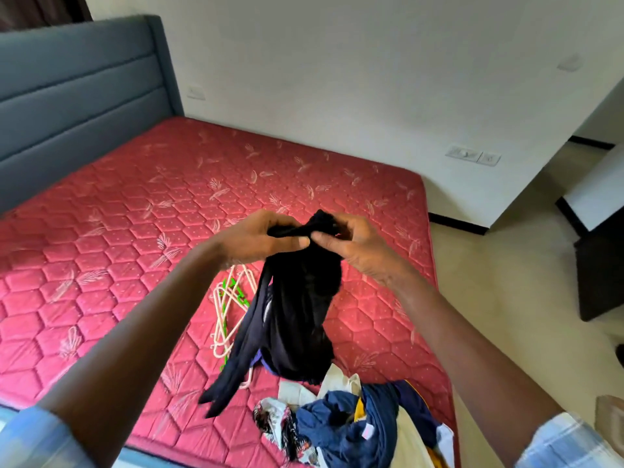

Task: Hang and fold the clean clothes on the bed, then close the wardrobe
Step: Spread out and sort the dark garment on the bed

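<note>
- Both hands up over bed (pixel 141 197), thumbs touching: left hand (pixel 260 236) and right hand (pixel 354 246) each pinched closed on top of black garment (pixel 300 309).
- Garment hangs down, lower end near clothes pile (pixel 351 423) at mattress near edge.
- Hangers (pixel 229 298) lie on mattress behind garment.

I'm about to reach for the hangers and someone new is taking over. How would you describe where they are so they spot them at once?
Start from the red quilted mattress and look toward its near end, just left of the black garment that both hands hold up. The hangers lie there in a loose tangle, thin cream and green wire shapes, unlike the soft clothes pile on the right.
</note>
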Action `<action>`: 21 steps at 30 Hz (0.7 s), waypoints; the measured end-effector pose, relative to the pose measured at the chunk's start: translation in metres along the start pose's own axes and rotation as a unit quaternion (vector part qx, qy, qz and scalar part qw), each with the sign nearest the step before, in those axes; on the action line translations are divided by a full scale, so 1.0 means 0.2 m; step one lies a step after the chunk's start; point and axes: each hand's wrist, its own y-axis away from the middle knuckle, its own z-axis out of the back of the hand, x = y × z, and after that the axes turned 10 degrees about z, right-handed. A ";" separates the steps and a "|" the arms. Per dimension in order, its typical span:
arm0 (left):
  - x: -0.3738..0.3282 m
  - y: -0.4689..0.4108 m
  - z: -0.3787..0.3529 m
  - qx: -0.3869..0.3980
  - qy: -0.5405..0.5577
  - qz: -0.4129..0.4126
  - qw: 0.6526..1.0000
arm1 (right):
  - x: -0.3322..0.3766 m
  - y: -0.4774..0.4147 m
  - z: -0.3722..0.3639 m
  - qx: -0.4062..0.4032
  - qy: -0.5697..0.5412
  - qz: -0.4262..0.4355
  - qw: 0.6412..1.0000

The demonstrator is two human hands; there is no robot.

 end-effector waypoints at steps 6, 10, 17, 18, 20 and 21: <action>0.07 0.11 -0.02 -0.047 0.146 0.022 0.988 | 0.06 0.06 -0.10 -0.039 -0.129 -0.070 0.988; 0.14 0.16 0.00 -0.085 0.155 0.068 0.982 | 0.00 0.11 -0.11 0.043 -0.086 -0.112 0.989; 0.23 0.21 0.15 -0.169 -0.046 0.082 0.981 | -0.18 0.23 -0.10 -0.028 0.144 -0.153 0.977; 0.27 0.21 0.18 -0.169 -0.185 0.095 0.963 | -0.14 0.22 -0.10 -0.046 0.114 -0.144 0.982; 0.36 0.21 0.24 -0.153 -0.330 0.117 0.924 | -0.02 0.18 -0.09 -0.028 0.061 -0.122 0.990; 0.38 0.21 0.27 -0.149 -0.339 0.124 0.921 | 0.04 0.16 -0.09 0.002 0.054 -0.110 0.992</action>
